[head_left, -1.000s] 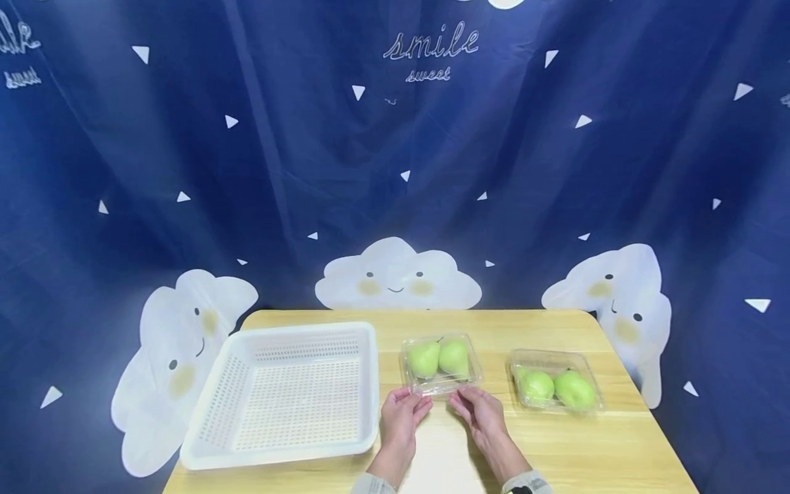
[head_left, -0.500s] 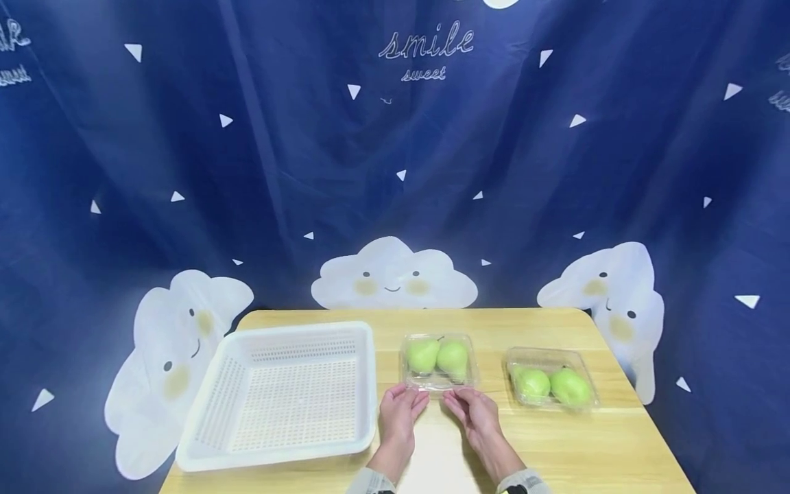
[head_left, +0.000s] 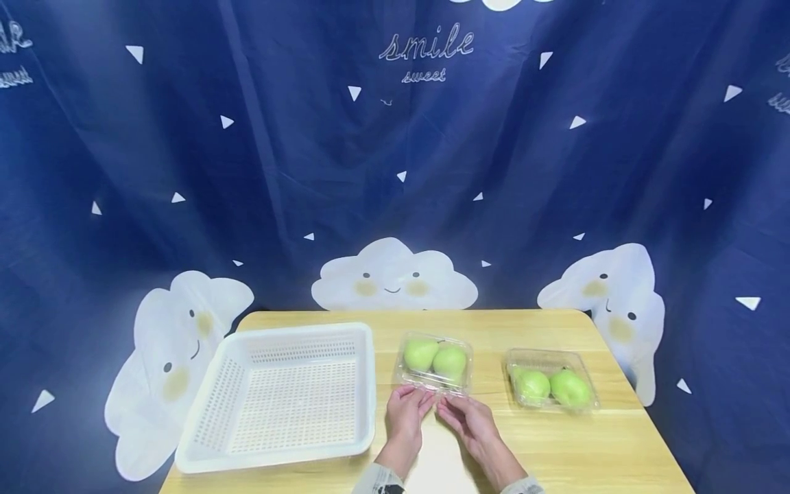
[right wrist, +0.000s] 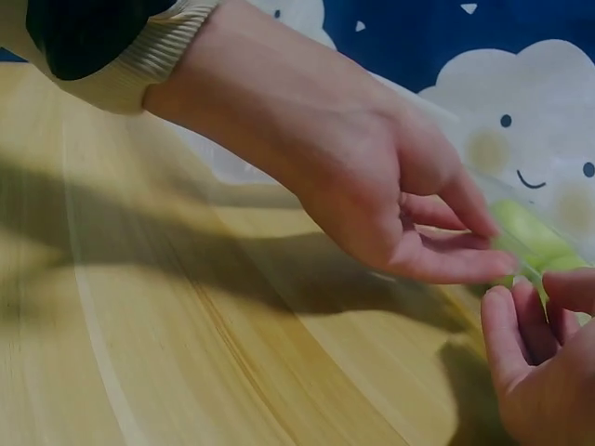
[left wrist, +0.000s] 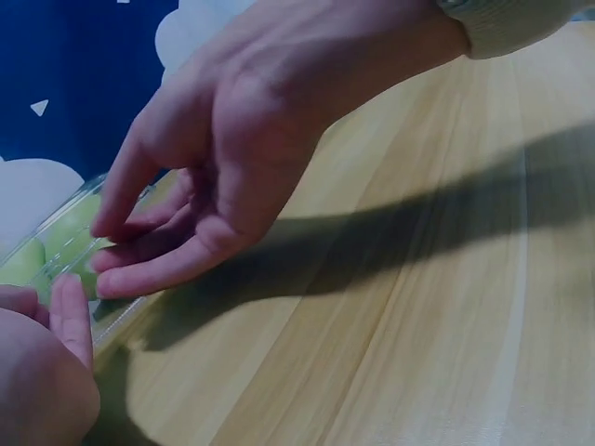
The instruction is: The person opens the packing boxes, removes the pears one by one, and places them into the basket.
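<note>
A clear plastic fruit box (head_left: pixel 459 385) holding two green pears (head_left: pixel 450 362) sits in the middle of the table, turned slightly. My left hand (head_left: pixel 404 415) pinches its near edge between thumb and fingers. Close beside it, my right hand (head_left: pixel 474 425) pinches the same edge, fingertips almost meeting the left ones. In the left wrist view, the right hand (left wrist: pixel 214 158) reaches in from the upper right and the left hand (left wrist: pixel 42 372) shows at the lower left. The right wrist view has the left hand (right wrist: pixel 363 186) at the box edge, with the right hand (right wrist: pixel 548 372) at the lower right.
A white perforated basket (head_left: pixel 368 384) with nothing in it stands on the left of the wooden table (head_left: pixel 555 453). To the right is a second clear box (head_left: pixel 549 357) with two green pears. A blue curtain (head_left: pixel 395 137) with clouds hangs behind.
Both hands have shifted closer together along the near edge of the middle box. That box has turned a little, and its pears have shifted slightly. The basket and right box stay put.
</note>
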A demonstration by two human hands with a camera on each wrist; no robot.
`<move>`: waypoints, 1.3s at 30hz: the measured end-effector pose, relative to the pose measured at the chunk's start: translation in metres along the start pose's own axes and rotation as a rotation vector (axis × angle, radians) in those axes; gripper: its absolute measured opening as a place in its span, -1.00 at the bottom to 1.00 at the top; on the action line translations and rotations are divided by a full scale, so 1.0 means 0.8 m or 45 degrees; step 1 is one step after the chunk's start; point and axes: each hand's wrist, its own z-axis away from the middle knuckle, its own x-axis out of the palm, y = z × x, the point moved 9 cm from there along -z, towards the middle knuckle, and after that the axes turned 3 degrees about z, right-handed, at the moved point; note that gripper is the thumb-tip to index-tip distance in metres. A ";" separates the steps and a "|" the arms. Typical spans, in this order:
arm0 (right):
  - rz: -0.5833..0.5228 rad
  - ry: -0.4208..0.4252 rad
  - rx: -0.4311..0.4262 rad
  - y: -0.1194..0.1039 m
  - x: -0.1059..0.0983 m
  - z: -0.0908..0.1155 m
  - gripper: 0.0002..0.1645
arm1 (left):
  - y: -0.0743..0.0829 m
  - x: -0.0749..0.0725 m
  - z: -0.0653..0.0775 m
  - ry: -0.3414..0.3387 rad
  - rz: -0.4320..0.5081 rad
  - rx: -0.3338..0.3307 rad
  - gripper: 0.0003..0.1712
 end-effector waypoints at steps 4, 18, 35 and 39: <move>-0.017 -0.009 -0.010 -0.004 -0.008 0.002 -0.85 | -0.001 -0.004 -0.003 -0.003 -0.017 -0.003 -0.54; 0.005 0.003 -0.080 -0.005 -0.014 -0.003 -0.76 | 0.005 0.000 0.003 0.014 -0.005 -0.010 -0.50; 0.070 -0.042 -0.010 0.015 0.004 -0.007 -0.77 | -0.003 0.009 0.007 0.001 -0.074 -0.033 -0.48; 0.081 -0.046 0.005 0.016 0.006 -0.007 -0.73 | -0.005 0.008 0.004 0.005 -0.064 -0.038 -0.48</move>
